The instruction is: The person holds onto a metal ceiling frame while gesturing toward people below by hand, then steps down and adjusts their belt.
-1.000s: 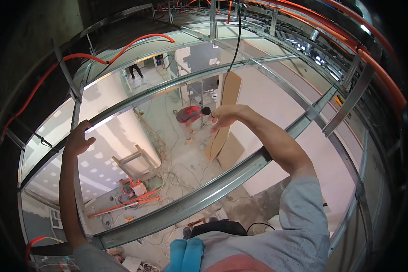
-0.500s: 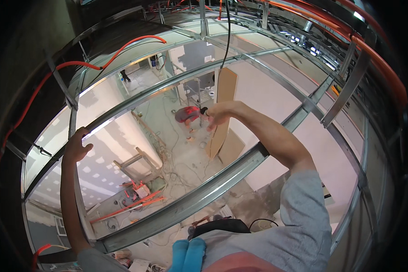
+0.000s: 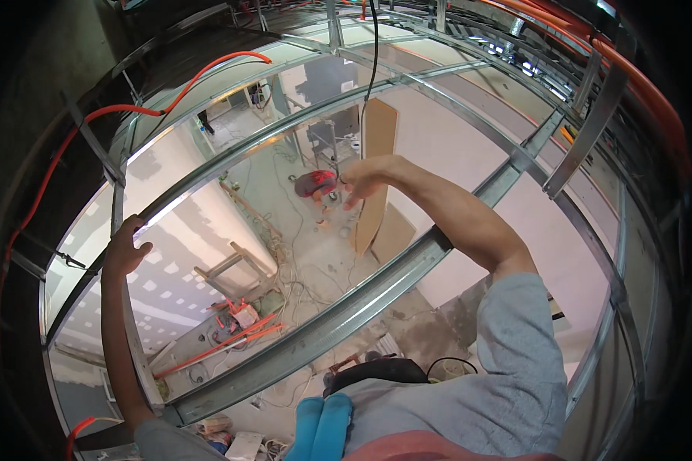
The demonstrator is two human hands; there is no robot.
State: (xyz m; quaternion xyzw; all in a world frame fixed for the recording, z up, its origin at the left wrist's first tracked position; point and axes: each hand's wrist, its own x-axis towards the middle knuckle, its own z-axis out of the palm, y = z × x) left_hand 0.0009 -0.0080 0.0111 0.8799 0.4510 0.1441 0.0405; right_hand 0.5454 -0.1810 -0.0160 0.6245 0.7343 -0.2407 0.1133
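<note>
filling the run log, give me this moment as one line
left hand: at far metal channel, grip unclear | right hand: extended, apparently empty | below: bent-over person, tan board

The head camera, a wide fisheye, looks steeply down from just above the wearer's grey shirt (image 3: 461, 396), which fills part of the lower edge. The bare arms (image 3: 467, 217) reach in close. The metal frame (image 3: 307, 339) spans the picture nearby; through it the floor (image 3: 309, 250) shows far below, mid-frame.
</note>
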